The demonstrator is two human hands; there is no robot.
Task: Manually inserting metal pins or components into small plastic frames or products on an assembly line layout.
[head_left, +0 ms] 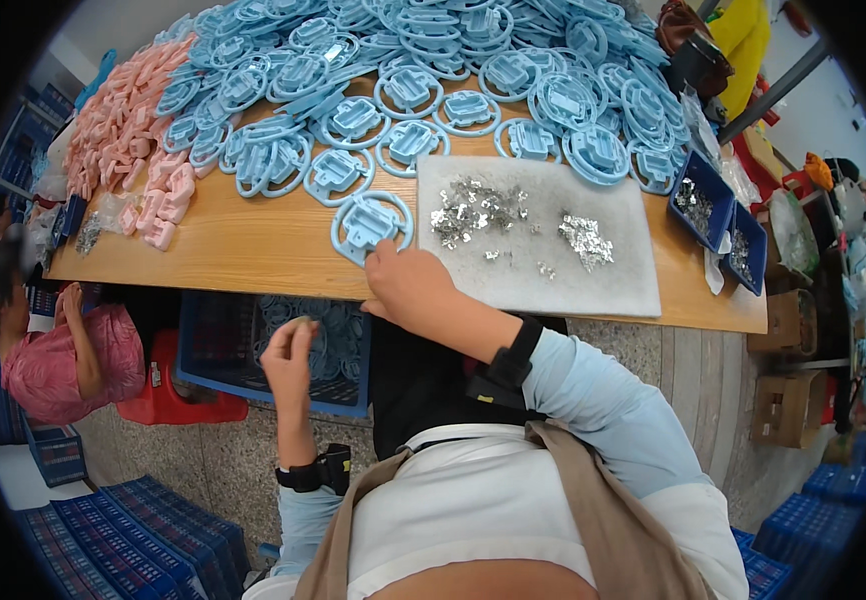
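Note:
A round light-blue plastic part (365, 226) with a raised rectangular centre lies at the table's front edge. My right hand (411, 288) reaches to its near rim, fingers curled against it. Left of that, off the table, my left hand (288, 358) is raised with thumb and fingertips pinched together; whatever is between them is too small to make out. It hangs over a blue crate (193, 345) holding more blue ring-shaped parts (331, 350). Right of my right hand, a whitish foam mat (553, 295) carries two piles of small metal pieces (585, 242).
Many blue parts (433, 50) are heaped across the table's far side. Pink plastic pieces (128, 125) pile up at the left. Two dark-blue trays (705, 205) of metal bits stand at the right edge. A person in pink (73, 350) sits at the left beside a red stool (168, 390).

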